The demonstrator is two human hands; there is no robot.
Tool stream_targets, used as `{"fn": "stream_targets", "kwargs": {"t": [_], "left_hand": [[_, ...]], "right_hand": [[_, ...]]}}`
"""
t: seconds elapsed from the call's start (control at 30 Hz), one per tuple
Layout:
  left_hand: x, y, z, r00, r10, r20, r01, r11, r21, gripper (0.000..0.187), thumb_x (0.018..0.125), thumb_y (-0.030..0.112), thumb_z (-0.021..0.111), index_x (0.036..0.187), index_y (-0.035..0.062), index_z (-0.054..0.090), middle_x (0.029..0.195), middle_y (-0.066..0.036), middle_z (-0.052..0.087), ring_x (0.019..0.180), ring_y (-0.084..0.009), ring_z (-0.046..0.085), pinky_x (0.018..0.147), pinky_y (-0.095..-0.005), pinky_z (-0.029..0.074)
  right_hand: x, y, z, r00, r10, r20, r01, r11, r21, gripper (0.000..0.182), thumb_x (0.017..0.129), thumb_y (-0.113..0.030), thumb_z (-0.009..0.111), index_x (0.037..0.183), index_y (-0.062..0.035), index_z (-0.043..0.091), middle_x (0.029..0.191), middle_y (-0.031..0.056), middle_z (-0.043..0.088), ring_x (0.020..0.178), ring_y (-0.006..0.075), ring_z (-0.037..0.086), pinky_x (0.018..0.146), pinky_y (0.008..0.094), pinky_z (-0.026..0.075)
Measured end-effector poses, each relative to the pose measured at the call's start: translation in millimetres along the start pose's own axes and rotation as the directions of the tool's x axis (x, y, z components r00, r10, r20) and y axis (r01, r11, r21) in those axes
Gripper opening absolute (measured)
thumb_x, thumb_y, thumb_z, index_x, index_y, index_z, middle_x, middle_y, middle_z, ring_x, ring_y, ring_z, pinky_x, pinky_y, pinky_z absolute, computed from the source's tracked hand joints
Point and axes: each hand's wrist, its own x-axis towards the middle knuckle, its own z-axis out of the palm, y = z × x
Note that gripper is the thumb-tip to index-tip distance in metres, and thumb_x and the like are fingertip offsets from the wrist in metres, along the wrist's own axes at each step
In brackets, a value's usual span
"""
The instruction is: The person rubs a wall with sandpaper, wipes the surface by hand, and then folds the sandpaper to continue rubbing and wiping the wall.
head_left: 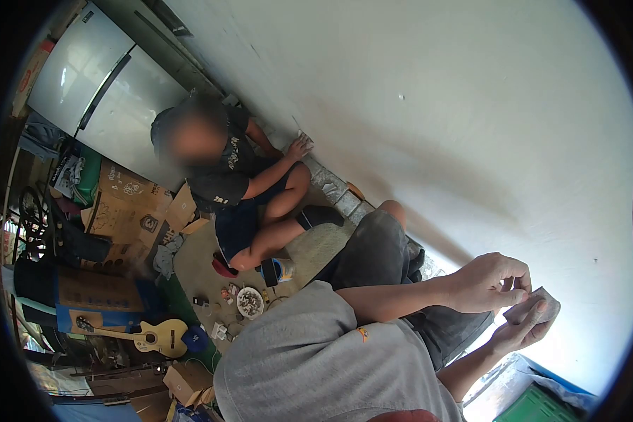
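A small, folded grey-brown sheet that looks like sandpaper is gripped in my right hand, with the thumb pressed flat on its face. My left hand is bent over beside it, its thumb and fingertips closed at the near edge of the sheet. Both hands are in front of the pale wall, off its surface as far as I can tell. My bent legs in dark trousers lie below my forearms.
Another person sits by the wall, one hand against its lower part. A bowl of small bits, a can and small items stand on the floor. Farther off are a guitar, cardboard boxes and a fridge. A green crate stands lower right.
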Motion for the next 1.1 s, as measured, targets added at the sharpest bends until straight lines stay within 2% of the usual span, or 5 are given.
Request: {"fn": "stream_targets", "kwargs": {"t": [0.27, 0.4, 0.47, 0.6, 1.1], "left_hand": [[35, -25, -47, 0.986, 0.025, -0.167, -0.033, 0.998, -0.044, 0.020, 0.092, 0.021, 0.058, 0.084, 0.0023, 0.059, 0.053, -0.002, 0.055, 0.050, -0.0105, 0.052, 0.048, -0.0270, 0.037], [25, 1, -24, 0.994, 0.076, -0.077, -0.077, 0.997, -0.012, 0.021, 0.096, 0.025, 0.051, 0.085, 0.0077, 0.052, 0.087, -0.003, 0.053, 0.082, -0.0168, 0.047, 0.073, -0.0344, 0.037], [27, 13, 13, 0.870, 0.458, -0.182, -0.486, 0.856, -0.174, 0.031, 0.098, 0.034, 0.043, 0.081, 0.0097, 0.052, 0.073, 0.000, 0.054, 0.075, -0.0181, 0.053, 0.080, -0.0350, 0.037], [10, 33, 55, 0.819, 0.427, 0.385, 0.086, 0.571, -0.816, 0.016, 0.095, 0.021, 0.055, 0.103, 0.0065, 0.057, 0.086, 0.000, 0.056, 0.091, -0.0126, 0.052, 0.083, -0.0306, 0.038], [10, 27, 86, 0.811, 0.466, 0.353, 0.098, 0.486, -0.868, 0.017, 0.095, 0.020, 0.056, 0.104, 0.0062, 0.057, 0.085, 0.000, 0.056, 0.091, -0.0126, 0.052, 0.083, -0.0306, 0.038]], "right_hand": [[32, 22, 67, 0.986, 0.041, -0.162, -0.032, 0.998, 0.059, 0.031, 0.098, -0.032, 0.049, 0.079, -0.0069, 0.047, 0.072, -0.0004, 0.040, 0.065, 0.0086, 0.037, 0.060, 0.0240, 0.028], [31, 0, 67, 0.954, 0.061, -0.292, -0.042, 0.997, 0.072, 0.033, 0.099, -0.028, 0.040, 0.072, -0.0093, 0.035, 0.065, -0.0011, 0.030, 0.061, 0.0108, 0.030, 0.060, 0.0258, 0.027], [31, 0, 68, 0.919, 0.137, -0.369, -0.073, 0.981, 0.182, 0.032, 0.098, -0.026, 0.040, 0.071, -0.0101, 0.033, 0.063, -0.0014, 0.028, 0.060, 0.0109, 0.027, 0.061, 0.0257, 0.027], [30, 12, 64, 0.905, 0.181, -0.385, -0.021, 0.923, 0.385, 0.030, 0.097, -0.021, 0.039, 0.070, -0.0113, 0.030, 0.058, -0.0018, 0.023, 0.059, 0.0106, 0.023, 0.063, 0.0257, 0.025], [29, 27, 80, 0.946, 0.195, -0.259, -0.033, 0.853, 0.522, 0.030, 0.098, -0.020, 0.039, 0.070, -0.0145, 0.030, 0.054, -0.0020, 0.021, 0.057, 0.0090, 0.021, 0.062, 0.0247, 0.025]]}}
